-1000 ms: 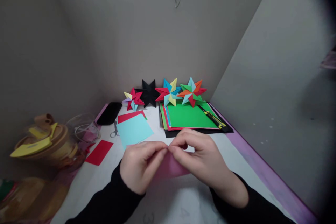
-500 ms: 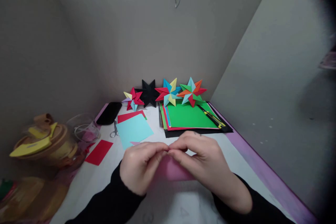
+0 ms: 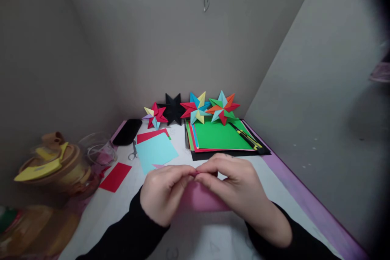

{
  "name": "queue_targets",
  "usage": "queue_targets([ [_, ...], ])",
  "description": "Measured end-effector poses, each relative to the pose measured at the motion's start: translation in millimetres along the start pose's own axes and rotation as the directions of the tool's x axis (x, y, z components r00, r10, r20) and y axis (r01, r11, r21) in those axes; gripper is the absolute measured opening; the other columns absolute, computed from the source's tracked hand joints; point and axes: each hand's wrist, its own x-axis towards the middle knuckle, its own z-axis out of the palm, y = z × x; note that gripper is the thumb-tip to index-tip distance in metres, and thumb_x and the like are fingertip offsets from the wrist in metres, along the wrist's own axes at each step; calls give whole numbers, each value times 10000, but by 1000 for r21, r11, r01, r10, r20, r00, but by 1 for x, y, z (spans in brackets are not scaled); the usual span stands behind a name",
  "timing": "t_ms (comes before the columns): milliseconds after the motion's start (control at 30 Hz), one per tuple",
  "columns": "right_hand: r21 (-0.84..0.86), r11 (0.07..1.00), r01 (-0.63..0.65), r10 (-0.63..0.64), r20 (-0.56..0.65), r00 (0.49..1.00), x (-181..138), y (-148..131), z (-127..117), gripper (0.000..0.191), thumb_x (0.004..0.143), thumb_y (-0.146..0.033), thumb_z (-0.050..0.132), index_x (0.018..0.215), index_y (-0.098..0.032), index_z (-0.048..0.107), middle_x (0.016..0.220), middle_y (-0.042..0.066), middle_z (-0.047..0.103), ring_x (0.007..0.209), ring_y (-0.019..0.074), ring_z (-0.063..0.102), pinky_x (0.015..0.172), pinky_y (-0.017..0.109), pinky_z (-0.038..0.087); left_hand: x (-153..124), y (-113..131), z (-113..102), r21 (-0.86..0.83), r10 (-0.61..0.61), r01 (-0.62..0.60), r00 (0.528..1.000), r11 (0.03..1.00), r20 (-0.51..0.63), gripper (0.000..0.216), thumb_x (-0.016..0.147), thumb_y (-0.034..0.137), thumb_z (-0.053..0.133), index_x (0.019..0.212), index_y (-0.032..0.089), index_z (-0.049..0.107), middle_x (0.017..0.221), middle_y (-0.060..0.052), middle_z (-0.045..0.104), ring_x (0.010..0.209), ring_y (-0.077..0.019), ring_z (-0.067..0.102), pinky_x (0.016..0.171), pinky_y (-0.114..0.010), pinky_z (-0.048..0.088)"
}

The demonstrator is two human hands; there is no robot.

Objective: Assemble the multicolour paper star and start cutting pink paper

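My left hand (image 3: 163,193) and my right hand (image 3: 240,189) meet fingertip to fingertip over the white table (image 3: 100,211), both pinching a pink paper sheet (image 3: 201,199) that is folded between them. Most of the pink paper is hidden under my fingers; a small pink corner shows by my left fingers. Black sleeves cover both forearms. A light blue paper square (image 3: 155,151) lies just beyond my left hand.
Several folded paper stars (image 3: 196,107) stand against the back wall. A stack of coloured sheets, green on top (image 3: 219,136), carries a yellow-black cutter (image 3: 248,137). Small scissors (image 3: 133,152), red paper pieces (image 3: 115,176), a black case (image 3: 127,132), a glass jar (image 3: 99,152) and a brown pot (image 3: 51,168) sit left.
My hands have stayed pinched together on the pink paper, with the right hand shifting slightly lower and its fingers flattening over the fold. Nothing else has moved.
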Motion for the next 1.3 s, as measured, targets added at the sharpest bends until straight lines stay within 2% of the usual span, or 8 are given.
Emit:
queue_targets([
  [433,-22,1000,-9,9,-20,1000,1,3,4,126,774,-164,689,659,-185,642,617,-15,640,582,107,587,562,212,438,-2,-2,4,5,15,-15,1000,1000,26,221,849,85,490,888,167,692,805,-15,757,696,-114,700,627,-168,522],
  [733,-19,1000,-3,3,-23,1000,0,5,4,126,771,-155,699,662,-182,642,619,-25,631,586,93,575,558,197,423,-3,-1,4,12,15,-16,999,1000,38,209,842,74,510,897,138,701,812,-27,758,705,-106,697,647,-147,508],
  [1133,-24,1000,5,-6,-31,1000,0,7,4,150,757,-191,724,638,-184,634,598,-33,622,567,93,566,543,197,421,-3,-3,6,-4,21,-21,999,1000,37,204,847,84,502,889,162,686,792,-5,750,698,-103,691,647,-153,508],
  [1233,-21,1000,19,-19,-17,1000,-1,7,6,100,748,-191,733,691,-180,651,637,-23,641,599,101,576,571,206,437,-4,-2,7,6,29,-29,999,1000,16,203,851,91,495,891,164,681,802,-6,751,701,-103,691,643,-154,507],
  [1300,-18,997,73,-73,-7,997,-1,7,6,34,769,-182,711,784,-184,680,692,-11,671,644,113,592,621,222,457,-3,-1,7,41,40,-40,999,998,-4,190,848,96,505,881,159,681,799,-10,753,694,-104,693,636,-155,505],
])
